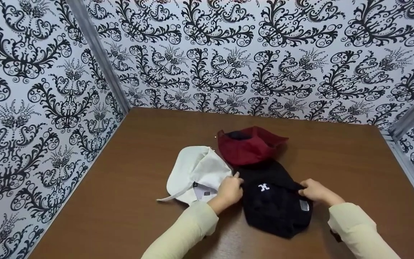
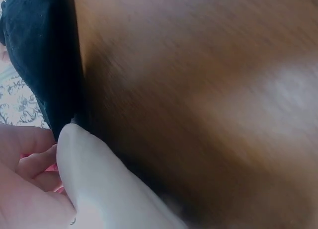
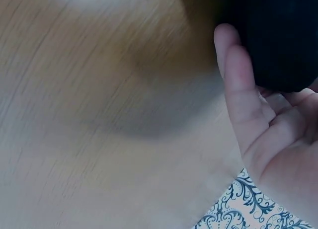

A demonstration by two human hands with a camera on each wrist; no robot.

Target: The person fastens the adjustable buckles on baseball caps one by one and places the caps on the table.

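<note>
A black baseball cap [image 1: 277, 212] with a small white emblem on its front lies on the table, its brim pointing to the back. My left hand [image 1: 230, 189] grips the cap's left edge; in the left wrist view its curled fingers [image 2: 42, 164] meet the dark cloth. On the opposite side my right hand [image 1: 314, 190] holds the edge near the brim. The right wrist view shows two longer fingers [image 3: 241, 85] along the black cloth, the others partly hidden under it. A white cap [image 1: 189, 169] lies left of the black one, partly behind my left hand.
A dark red cap [image 1: 244, 149] lies behind the black cap, at the end of its brim. Everything rests on a brown wooden table [image 1: 120, 216]. Black-and-white patterned walls [image 1: 225, 72] enclose the table at the back and sides, with grey metal strips at the corners.
</note>
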